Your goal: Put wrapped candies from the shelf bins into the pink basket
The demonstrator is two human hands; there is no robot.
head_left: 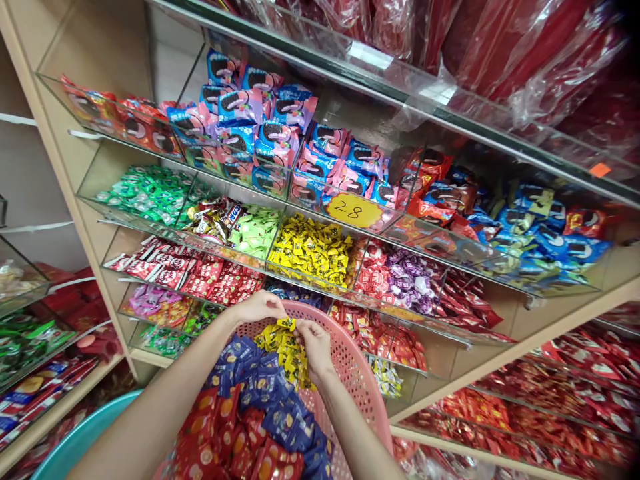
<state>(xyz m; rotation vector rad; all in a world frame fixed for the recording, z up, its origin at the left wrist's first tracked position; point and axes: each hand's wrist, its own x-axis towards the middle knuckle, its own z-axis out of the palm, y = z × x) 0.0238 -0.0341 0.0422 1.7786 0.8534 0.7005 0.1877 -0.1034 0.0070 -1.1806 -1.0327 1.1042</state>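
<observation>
A pink perforated plastic basket [363,373] is in front of me, holding yellow-wrapped candies [285,353], dark blue packets [260,380] and red packets [220,427]. Over its far rim, my left hand [260,308] is closed, fingertips pinched together close to a single yellow-wrapped candy [287,324]. Whether those fingertips grip anything is hard to see. My right hand [315,345] is closed too, thumb and fingers pinching the edge of that same candy, just above the yellow pile.
Clear-fronted shelves rise ahead, with blue-pink cookie packs [280,133], yellow candies [313,250] and green candies [150,193]. A yellow "28" tag [349,209] hangs on one front. A teal tub [85,433] stands lower left. Red plastic-wrapped goods [525,60] fill the top.
</observation>
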